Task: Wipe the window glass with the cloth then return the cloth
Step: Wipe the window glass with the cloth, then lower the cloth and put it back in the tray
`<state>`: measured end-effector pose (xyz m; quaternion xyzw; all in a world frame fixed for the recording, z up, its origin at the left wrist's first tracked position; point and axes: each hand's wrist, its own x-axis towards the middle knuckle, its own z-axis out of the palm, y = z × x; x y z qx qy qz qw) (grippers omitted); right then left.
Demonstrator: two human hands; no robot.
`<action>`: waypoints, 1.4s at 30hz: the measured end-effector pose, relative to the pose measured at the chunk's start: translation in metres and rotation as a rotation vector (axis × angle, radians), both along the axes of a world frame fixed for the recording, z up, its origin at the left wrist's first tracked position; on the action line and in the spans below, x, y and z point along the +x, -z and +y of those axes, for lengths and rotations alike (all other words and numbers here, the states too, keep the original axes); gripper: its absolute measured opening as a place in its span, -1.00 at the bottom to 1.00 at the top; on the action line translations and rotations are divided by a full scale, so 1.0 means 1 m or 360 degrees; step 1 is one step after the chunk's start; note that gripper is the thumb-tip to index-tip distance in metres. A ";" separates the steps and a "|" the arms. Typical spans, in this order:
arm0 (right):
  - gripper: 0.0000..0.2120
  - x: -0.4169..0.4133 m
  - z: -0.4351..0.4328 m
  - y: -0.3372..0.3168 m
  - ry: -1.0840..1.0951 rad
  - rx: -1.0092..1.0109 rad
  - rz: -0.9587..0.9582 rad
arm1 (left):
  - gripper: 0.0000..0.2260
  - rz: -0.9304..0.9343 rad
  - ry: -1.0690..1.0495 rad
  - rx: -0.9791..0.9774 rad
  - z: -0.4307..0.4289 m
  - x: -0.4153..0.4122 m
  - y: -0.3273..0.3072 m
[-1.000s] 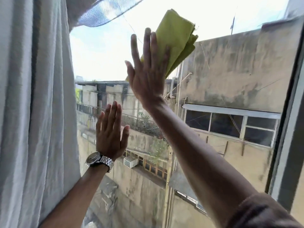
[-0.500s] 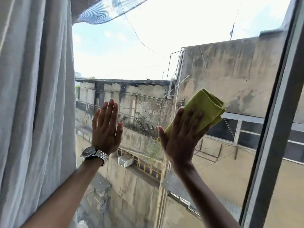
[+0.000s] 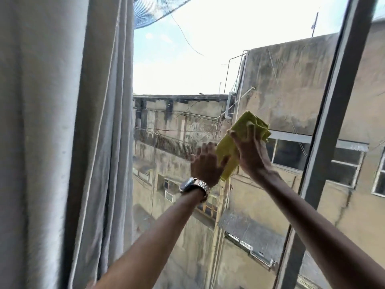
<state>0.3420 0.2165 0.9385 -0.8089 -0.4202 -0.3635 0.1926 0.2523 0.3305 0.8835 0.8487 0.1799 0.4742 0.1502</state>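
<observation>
Nearest, two bare forearms rising from the lower edge toward centre frame. Left hand point(image 3: 206, 163), above a steel wristwatch point(image 3: 192, 185), curled with its thumb touching the lower end of the yellow cloth point(image 3: 228, 152); whether gripping or merely meeting it, cannot tell. Right hand point(image 3: 250, 152) spread over the cloth's upper half, fingers curled onto it, pressing it against the window glass point(image 3: 170, 80). Cloth folded, long axis slanting from lower left to upper right, centre frame, lying between both hands and touching each. Probably a handover or refold mid-wipe; left hand nearer the free lower corner. Grey curtain point(image 3: 62, 132) filling the left third, well apart. Dark window frame point(image 3: 333, 113) slanting down the right side, near the right forearm, limiting any rightward stroke. Beyond the pane, stained concrete buildings point(image 3: 291, 84) and pale sky.
</observation>
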 end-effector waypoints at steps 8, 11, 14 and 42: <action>-0.52 0.011 -0.069 0.047 0.0195 -0.0656 -0.0361 | -0.77 0.0304 0.0134 -0.0352 -0.046 0.004 0.074; -0.71 0.020 -0.116 0.155 -0.0183 -0.0850 0.0433 | -0.79 0.0536 0.0425 -0.0694 -0.057 -0.040 0.197; -0.74 0.006 -0.166 0.303 -0.0452 -0.0785 0.1707 | -0.75 0.1013 0.0652 -0.1387 -0.098 -0.106 0.355; -0.47 -0.084 -0.328 0.947 0.0629 -0.0031 0.3557 | -0.73 0.0774 -0.0110 -0.3295 -0.343 -0.170 0.908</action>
